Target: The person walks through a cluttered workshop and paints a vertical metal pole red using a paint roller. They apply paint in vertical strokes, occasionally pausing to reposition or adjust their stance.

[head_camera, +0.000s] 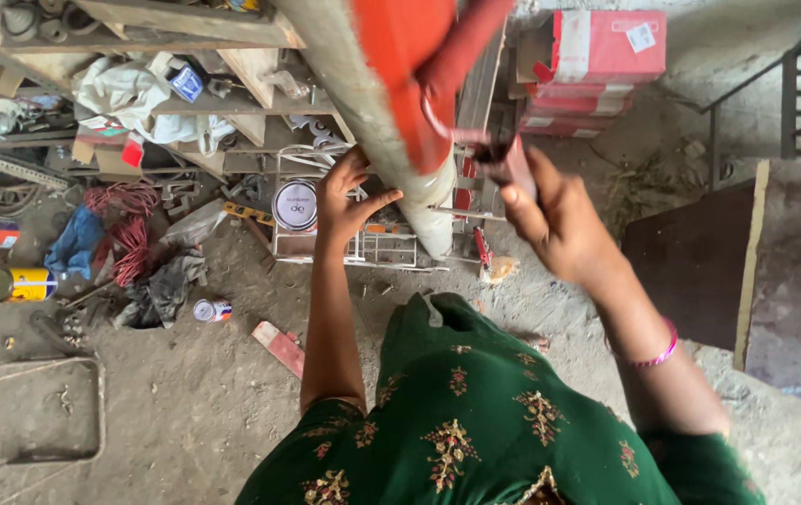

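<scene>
Dusty concrete floor (185, 421) littered with clutter. At ten o'clock, a cluttered wooden shelf (185, 37) with white cloth (129, 89) bundled on it. At nine o'clock, a yellow tin (17, 284) lying on its side, near a blue rag (73, 243) and a red coiled cord (129, 234). Just left of centre, a small can (213, 310) beside a grey rag (169, 286). At one o'clock, stacked red-and-white boxes (592, 65). At three o'clock, a dark wooden board (690, 262). At seven o'clock, a bent metal frame (92, 411).
</scene>
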